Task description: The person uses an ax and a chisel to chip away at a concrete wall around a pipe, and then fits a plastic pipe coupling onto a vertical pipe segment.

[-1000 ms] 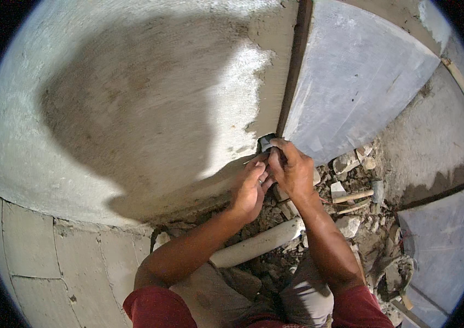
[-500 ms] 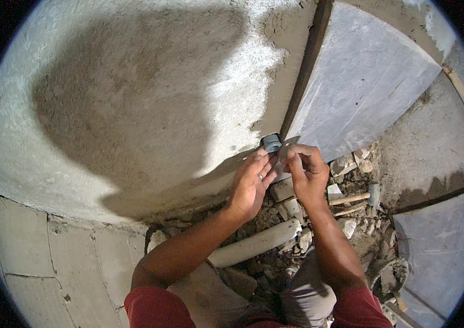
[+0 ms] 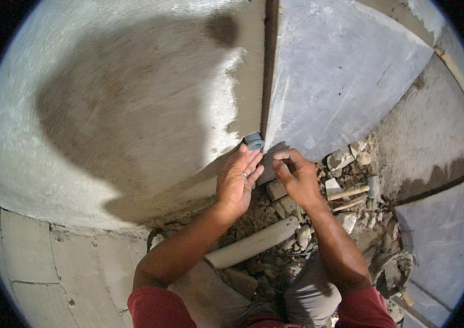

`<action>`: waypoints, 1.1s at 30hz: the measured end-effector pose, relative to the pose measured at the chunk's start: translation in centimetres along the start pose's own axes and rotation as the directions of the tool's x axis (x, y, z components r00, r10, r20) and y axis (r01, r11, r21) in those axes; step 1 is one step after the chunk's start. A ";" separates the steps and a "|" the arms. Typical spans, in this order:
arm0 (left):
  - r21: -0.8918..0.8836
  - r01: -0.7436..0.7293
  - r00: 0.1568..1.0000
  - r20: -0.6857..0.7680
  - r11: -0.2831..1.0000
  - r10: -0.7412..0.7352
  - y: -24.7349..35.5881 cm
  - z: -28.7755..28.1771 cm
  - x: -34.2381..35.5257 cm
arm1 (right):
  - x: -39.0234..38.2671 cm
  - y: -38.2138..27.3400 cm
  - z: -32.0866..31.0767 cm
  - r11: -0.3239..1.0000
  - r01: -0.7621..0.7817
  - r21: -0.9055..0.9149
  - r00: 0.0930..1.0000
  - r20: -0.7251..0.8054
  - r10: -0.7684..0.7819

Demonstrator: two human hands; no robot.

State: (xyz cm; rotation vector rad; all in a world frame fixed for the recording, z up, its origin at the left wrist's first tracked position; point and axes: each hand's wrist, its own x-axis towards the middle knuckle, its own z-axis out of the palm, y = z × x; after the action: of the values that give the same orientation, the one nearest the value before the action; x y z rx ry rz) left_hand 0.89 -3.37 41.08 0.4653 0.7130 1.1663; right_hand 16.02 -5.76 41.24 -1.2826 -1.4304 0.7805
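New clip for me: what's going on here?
Someone is at a grey pipe end in the wall, near a grey panel. The left hand is open, fingertips right by the pipe end; contact is unclear. The right hand is apart from it, thumb and forefinger curled together. A hammer lies on the rubble.

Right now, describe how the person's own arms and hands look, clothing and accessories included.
Short dark red fabric sleeves cover the upper arms; the forearms are bare. Neither hand is gloved. The left hand wears a thin, shiny finger ring; none shows on the right hand.
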 end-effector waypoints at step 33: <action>0.104 0.079 0.993 0.075 0.991 -0.087 0.5 0.3 -0.2 | -0.1 -1.5 0.4 0.936 0.331 -0.119 0.936 -0.086 -0.342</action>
State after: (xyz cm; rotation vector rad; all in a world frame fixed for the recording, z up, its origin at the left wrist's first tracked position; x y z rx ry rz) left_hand 0.71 -3.39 41.70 0.5586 0.7179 1.0312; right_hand 15.14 -6.09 42.51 -1.0956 -1.5661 0.4068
